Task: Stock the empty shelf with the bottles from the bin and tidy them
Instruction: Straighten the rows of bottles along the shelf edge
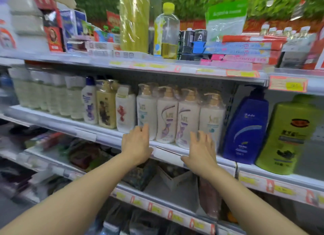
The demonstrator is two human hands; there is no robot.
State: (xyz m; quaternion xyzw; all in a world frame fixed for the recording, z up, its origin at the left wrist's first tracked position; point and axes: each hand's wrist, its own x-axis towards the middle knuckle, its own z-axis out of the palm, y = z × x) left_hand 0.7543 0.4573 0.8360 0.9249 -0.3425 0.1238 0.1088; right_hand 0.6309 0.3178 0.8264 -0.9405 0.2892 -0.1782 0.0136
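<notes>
Several white pump bottles with gold caps stand in a row on the middle shelf [108, 134]. My left hand [137, 143] reaches to the foot of the leftmost white bottle [146, 110], fingers straight and touching it. The right hand [201, 147] lies with straight fingers against the base of the rightmost white bottle [211, 115]. Between them stand two white bottles with purple swirls [167, 113]. Neither hand holds anything. The bin is out of view.
Right of the row stand a large blue bottle [245, 127] and a green one [289, 136]. To the left are smaller lotion bottles [107, 105] and pale jugs. The upper shelf carries boxes and a yellow-capped bottle [166, 31]. Lower shelves hold packets.
</notes>
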